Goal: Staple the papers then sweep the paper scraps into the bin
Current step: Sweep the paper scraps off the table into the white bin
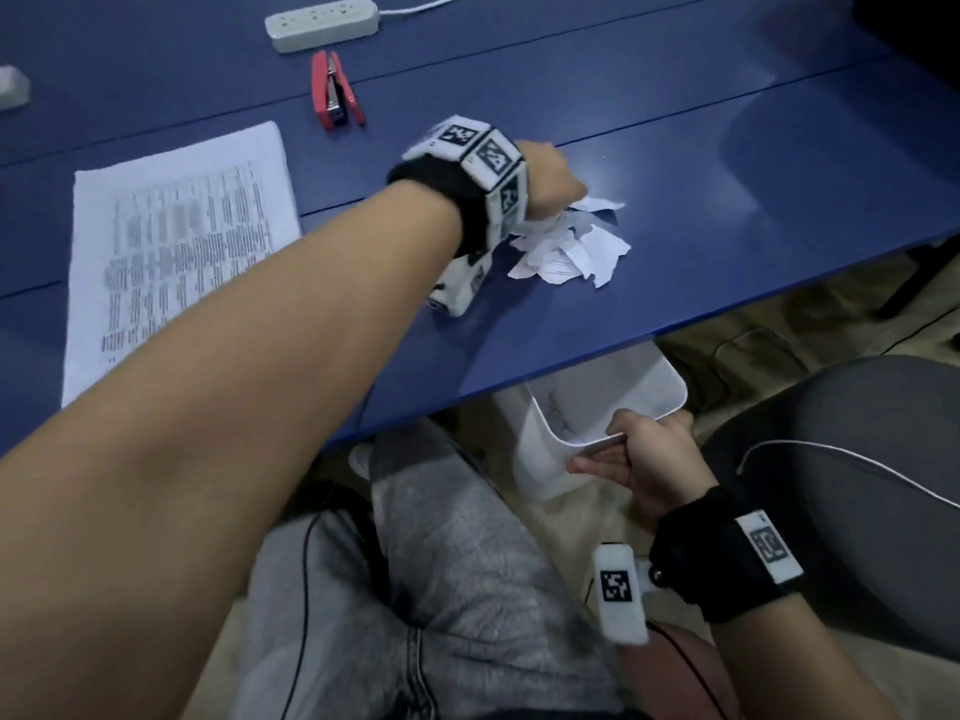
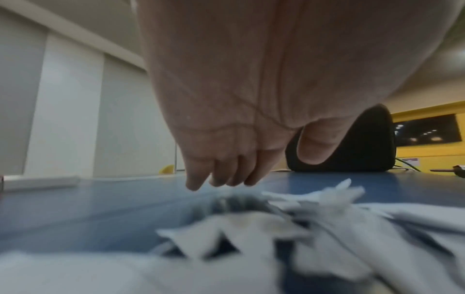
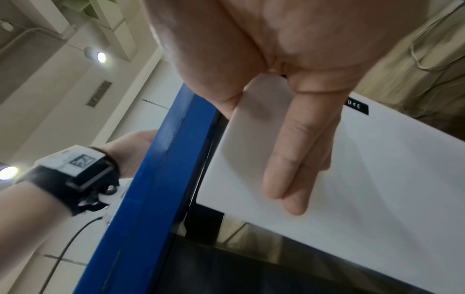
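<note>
One pile of torn paper scraps (image 1: pixel 569 246) mid-desk, featherlight, scatters easily. My left hand (image 1: pixel 550 181) rakes it w/ loosely curled fingers, gripping nothing. Right hand (image 1: pixel 647 462) pinches white bin (image 1: pixel 670 392) rim below desk edge.

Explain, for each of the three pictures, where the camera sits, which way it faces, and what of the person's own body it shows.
Head: above the blue table, looking down; shows both forearms, left hand at the paper scraps, right hand on the bin.
Left wrist: low over the table, facing along the palm; shows left hand, scraps.
Right wrist: below the table edge, facing upward; shows right-hand fingers on the bin.
Shared: head and left wrist show the scraps.
</note>
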The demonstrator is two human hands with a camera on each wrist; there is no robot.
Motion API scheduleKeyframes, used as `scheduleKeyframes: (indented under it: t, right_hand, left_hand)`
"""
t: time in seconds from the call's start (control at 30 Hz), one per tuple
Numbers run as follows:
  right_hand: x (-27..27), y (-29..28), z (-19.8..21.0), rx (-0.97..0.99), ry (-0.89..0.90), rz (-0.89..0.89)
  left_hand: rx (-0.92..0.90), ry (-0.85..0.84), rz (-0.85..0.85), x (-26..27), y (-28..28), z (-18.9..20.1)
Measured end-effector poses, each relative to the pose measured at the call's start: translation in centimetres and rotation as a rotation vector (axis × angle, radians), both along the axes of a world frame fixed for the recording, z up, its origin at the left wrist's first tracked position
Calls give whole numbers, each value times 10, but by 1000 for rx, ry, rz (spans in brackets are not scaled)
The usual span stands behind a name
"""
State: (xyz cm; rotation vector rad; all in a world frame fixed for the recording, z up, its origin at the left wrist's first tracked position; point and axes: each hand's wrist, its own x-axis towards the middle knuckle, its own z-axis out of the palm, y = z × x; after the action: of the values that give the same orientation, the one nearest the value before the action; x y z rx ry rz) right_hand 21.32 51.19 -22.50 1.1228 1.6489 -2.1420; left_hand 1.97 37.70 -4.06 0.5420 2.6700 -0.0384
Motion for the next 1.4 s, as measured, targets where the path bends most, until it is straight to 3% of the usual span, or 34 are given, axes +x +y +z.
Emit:
scheduleKeyframes:
  t: [0.1,0.23,0.47,0.7,0.83,1.0,1.2,1.3,1.4]
  right_hand:
    - [1,0,3,-10,6,4]
    - [0,4,10,-10,16,-7]
    - [-4,7,10,-3,1,-47]
    - [-6,7,18,18,17,-31]
    - [1,8,20,-7,20,-15]
    - [8,7,26,-28,40,-6]
    - [20,6,30,-14,64,-6]
    - [19,5,27,-16,39,13]
    - [16,4,26,-17,38,-5]
  left_hand:
    - [-100,-32,-76,6,14,0]
    - [-19,-16,-26,-4,36,18]
    - [-77,11,-136,-19,59,-3]
    - [-24,-40,-188,39,40,14]
    - [-104,-70,-391,71,38,-3]
    - [-42,-119,-206,114,40,-15]
    - [-9,-186,-254,147,37,-6]
    - [51,-68,-282,124,43,9]
    - [65,29,-179,67,47,13]
